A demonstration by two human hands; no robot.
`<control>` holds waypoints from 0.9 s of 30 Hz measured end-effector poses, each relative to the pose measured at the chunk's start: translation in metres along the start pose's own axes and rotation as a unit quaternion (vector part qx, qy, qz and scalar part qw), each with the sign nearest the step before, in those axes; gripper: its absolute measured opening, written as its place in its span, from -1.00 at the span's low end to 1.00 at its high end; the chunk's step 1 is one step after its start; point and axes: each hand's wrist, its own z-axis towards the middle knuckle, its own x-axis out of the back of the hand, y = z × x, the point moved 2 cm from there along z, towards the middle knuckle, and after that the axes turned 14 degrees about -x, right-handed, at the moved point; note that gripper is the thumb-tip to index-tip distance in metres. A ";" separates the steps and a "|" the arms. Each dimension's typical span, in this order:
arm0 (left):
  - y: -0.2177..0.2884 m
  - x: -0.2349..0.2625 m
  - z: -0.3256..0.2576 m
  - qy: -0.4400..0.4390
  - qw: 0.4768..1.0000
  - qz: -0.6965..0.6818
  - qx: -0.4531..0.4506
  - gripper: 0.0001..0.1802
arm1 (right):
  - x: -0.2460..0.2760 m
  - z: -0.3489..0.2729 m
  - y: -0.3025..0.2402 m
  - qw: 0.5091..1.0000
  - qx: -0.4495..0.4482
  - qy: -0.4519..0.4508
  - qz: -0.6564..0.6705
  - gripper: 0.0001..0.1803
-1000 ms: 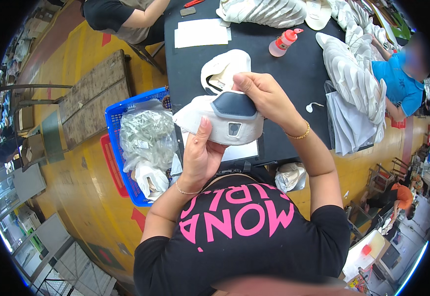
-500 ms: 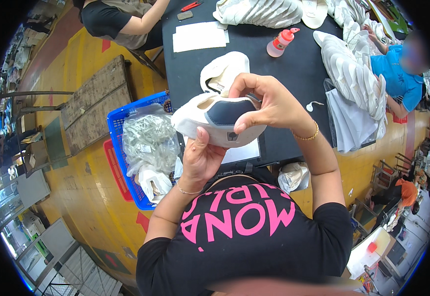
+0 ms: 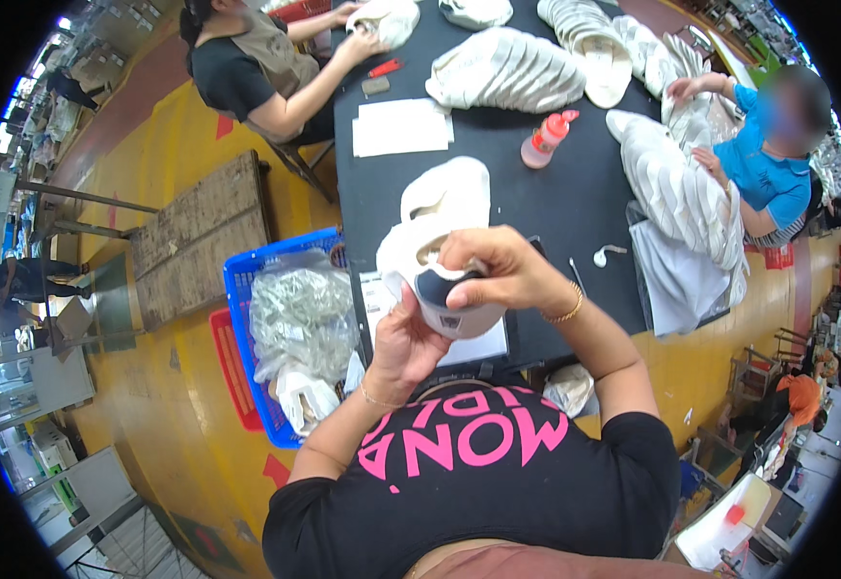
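Observation:
Over the near part of the dark table, I hold a white shoe upper (image 3: pixel 399 253) with a navy patch at its heel. My left hand (image 3: pixel 409 345) grips it from the lower left, thumb along its side. My right hand (image 3: pixel 502 268) is closed on the heel collar, with fingers inside the opening and thumb on the outside by the navy patch. Just beyond, a second white shoe upper (image 3: pixel 461 188) lies on the table, partly covered by the held one. White paper (image 3: pixel 478 347) shows beneath my hands.
Stacked white uppers (image 3: pixel 507 72) and a pink-capped bottle (image 3: pixel 548 140) stand farther back on the table (image 3: pixel 546 222). Paper sheets (image 3: pixel 401 127) lie left. A blue basket (image 3: pixel 237 289) with plastic bags sits at my left. Co-workers sit at far left and right; a white earphone (image 3: pixel 610 256) lies right.
The held upper has tipped, its heel now turned down toward me, and my right fingers reach deeper into the collar. The view has shifted, bringing the far-left co-worker's hands on a white upper into sight.

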 end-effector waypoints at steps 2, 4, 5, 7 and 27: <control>0.003 0.008 0.005 0.035 0.999 0.030 -0.005 -0.41 | 0.001 0.002 0.001 0.999 -0.031 0.039 -0.018 -0.72; 0.012 0.015 0.006 0.080 0.996 0.037 -0.001 -0.34 | 0.005 0.002 0.000 0.991 -0.078 0.092 -0.054 -0.71; 0.018 0.017 0.005 0.091 0.996 0.009 0.016 -0.32 | 0.008 0.000 0.000 0.985 -0.111 0.115 -0.068 -0.70; 0.044 0.024 -0.012 0.233 0.960 0.150 -0.032 -0.33 | 0.015 -0.006 -0.001 0.973 -0.154 0.136 -0.103 -0.69; 0.048 -0.010 0.002 -0.062 0.887 0.457 0.039 -0.65 | -0.031 -0.027 0.035 0.985 -0.137 0.106 0.010 -0.73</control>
